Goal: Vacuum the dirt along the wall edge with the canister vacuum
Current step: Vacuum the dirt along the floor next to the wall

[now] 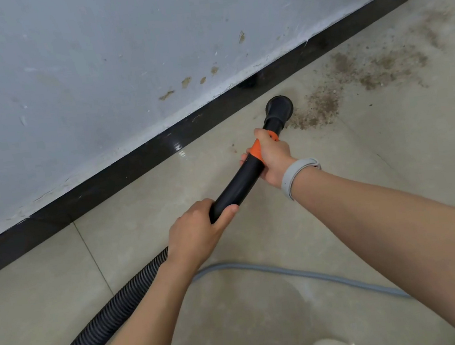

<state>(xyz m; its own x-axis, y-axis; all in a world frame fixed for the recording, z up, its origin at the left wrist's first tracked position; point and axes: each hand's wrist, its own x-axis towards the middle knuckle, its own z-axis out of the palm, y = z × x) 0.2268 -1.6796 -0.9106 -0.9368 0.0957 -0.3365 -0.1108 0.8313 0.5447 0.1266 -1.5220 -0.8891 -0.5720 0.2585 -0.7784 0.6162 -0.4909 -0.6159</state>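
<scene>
Gripping the black wand (pixel 237 187) with both hands, the person works the suction step itself. In the head view, the right hand (pixel 272 157) has its fingers wrapped round the orange collar near the nozzle, and the left hand (pixel 196 231) is curled round the wand's lower end, where the ribbed hose (pixel 101 322) joins. The round nozzle (pixel 279 107) sits on the tiled floor (pixel 269 326) just beside the dark skirting board (pixel 132 161), at the near edge of the dirt (pixel 353 80), which spreads away to the right along the wall. Most of the dirt looks untouched, so the job seems barely begun. Next, the nozzle likely needs sliding rightward through the patch, kept low and close to the skirting. A grey cable (pixel 305 270) trails behind the arms. The canister is out of view.
</scene>
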